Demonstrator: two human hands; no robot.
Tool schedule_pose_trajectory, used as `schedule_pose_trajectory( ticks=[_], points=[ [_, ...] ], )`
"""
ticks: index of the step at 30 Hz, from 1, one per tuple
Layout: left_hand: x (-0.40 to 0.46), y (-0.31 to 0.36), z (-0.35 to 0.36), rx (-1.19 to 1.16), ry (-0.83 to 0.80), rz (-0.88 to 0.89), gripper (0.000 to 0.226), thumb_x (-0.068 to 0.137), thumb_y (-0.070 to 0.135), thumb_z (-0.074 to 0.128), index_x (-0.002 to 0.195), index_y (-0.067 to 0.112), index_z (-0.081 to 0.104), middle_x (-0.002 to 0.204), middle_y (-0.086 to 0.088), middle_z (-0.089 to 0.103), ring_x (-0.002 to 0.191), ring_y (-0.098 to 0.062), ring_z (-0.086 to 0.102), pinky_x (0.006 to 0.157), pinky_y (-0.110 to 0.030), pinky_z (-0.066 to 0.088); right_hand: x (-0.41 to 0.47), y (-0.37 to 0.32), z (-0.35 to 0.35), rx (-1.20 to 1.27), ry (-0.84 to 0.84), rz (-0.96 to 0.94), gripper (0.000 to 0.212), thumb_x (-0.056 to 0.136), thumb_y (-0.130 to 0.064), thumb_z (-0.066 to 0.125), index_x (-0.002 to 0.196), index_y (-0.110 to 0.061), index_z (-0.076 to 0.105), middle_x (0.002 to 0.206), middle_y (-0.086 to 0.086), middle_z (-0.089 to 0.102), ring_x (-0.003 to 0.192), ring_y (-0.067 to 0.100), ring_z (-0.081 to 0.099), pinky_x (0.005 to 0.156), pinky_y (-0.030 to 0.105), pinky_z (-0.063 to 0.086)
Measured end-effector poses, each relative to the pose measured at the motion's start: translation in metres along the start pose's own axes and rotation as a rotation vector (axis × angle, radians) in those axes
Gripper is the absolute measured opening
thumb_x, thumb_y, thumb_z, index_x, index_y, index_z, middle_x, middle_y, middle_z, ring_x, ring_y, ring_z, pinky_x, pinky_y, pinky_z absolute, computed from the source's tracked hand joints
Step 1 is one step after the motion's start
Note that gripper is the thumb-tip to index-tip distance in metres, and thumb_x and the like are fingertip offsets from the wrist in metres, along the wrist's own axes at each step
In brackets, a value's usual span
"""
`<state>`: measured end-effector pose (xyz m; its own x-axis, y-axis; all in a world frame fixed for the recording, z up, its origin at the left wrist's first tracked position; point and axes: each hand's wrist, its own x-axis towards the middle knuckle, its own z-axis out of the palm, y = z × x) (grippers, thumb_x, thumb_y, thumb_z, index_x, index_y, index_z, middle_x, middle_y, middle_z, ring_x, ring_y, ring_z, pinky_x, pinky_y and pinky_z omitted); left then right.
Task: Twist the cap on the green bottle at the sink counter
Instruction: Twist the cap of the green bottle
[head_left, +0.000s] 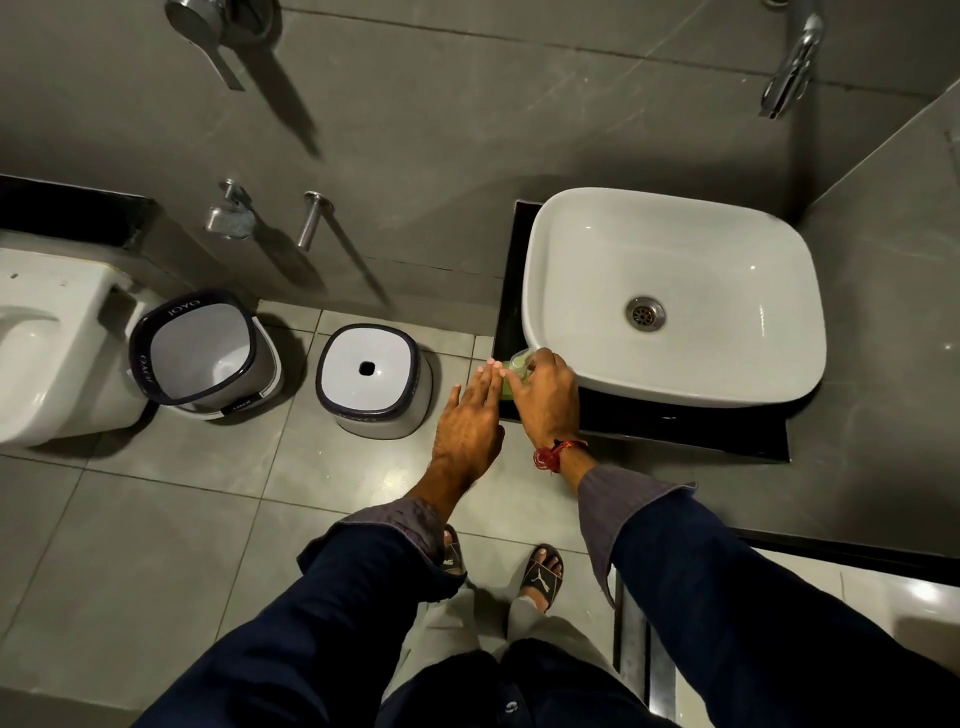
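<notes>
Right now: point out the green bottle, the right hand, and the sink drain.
green bottle (507, 388), head view, on the green body visible between the two hands.
right hand (548, 397), head view, on the back of the hand.
sink drain (644, 313), head view, on the metal strainer's centre.

Two hands (470, 415), one green bottle (514, 371), one basin (675, 296) — two buckets (202, 353).

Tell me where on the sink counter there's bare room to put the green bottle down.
Bare black counter runs along the front edge, between the white basin and the counter lip, right of the right hand. The front left corner is crowded: the green bottle, both hands, left hand beside it. The back strip looks narrow.
</notes>
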<state>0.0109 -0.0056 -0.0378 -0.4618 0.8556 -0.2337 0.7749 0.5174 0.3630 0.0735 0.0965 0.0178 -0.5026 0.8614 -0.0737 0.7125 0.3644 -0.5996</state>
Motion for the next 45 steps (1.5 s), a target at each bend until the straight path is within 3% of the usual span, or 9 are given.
schedule_pose_trajectory(
  ticks=[6,13,20,30,39,45],
  points=[
    [0.001,-0.001,0.000,-0.012,0.010,-0.003,0.090,0.095,0.009,0.056,0.164,0.013,-0.001,0.173,-0.008,0.001,0.161,-0.025,0.003,0.131,-0.046,0.012,-0.006,0.003,0.003,0.074,-0.033,-0.059,0.034,0.093,-0.020,0.070,0.121,-0.002,0.063,0.119,0.015,0.064,0.111,0.028,0.064,0.097,0.040,0.058],
    [0.004,-0.002,-0.001,0.027,0.003,0.008,0.085,0.097,0.010,0.055,0.164,0.012,0.004,0.173,-0.008,0.002,0.161,-0.025,0.003,0.131,-0.047,0.010,0.001,-0.001,-0.001,-0.105,-0.063,-0.038,0.046,0.093,-0.034,0.068,0.122,0.000,0.058,0.119,0.017,0.063,0.109,0.030,0.064,0.091,0.041,0.061],
    [0.003,-0.001,-0.001,0.005,0.004,0.004,0.088,0.097,0.011,0.055,0.164,0.014,-0.003,0.174,-0.007,0.001,0.161,-0.024,0.002,0.131,-0.047,0.011,-0.008,0.013,-0.002,-0.029,-0.074,-0.131,0.031,0.096,-0.014,0.064,0.122,0.002,0.061,0.123,0.018,0.061,0.116,0.030,0.062,0.104,0.042,0.054],
    [0.002,-0.001,0.004,0.033,-0.016,-0.001,0.086,0.099,0.018,0.058,0.163,0.012,0.000,0.173,-0.009,0.001,0.161,-0.025,0.004,0.131,-0.045,0.008,-0.006,0.003,0.001,-0.045,-0.051,0.007,0.048,0.097,-0.040,0.062,0.122,0.001,0.060,0.121,0.019,0.063,0.112,0.031,0.064,0.096,0.042,0.058],
    [0.001,-0.001,0.003,0.005,-0.008,-0.003,0.088,0.099,0.016,0.057,0.164,0.014,-0.003,0.173,-0.008,0.000,0.161,-0.025,0.003,0.131,-0.046,0.009,-0.013,0.006,0.005,0.088,0.005,-0.012,0.042,0.090,-0.022,0.074,0.124,-0.001,0.061,0.122,0.017,0.061,0.116,0.030,0.063,0.102,0.042,0.056],
    [0.002,0.000,0.004,0.014,-0.009,-0.006,0.088,0.098,0.018,0.060,0.163,0.012,0.001,0.173,-0.009,0.002,0.161,-0.025,0.006,0.131,-0.045,0.010,-0.006,0.002,0.004,-0.011,0.021,0.069,0.047,0.092,-0.042,0.068,0.113,0.000,0.063,0.112,0.018,0.065,0.104,0.031,0.067,0.088,0.042,0.062]
  ],
)
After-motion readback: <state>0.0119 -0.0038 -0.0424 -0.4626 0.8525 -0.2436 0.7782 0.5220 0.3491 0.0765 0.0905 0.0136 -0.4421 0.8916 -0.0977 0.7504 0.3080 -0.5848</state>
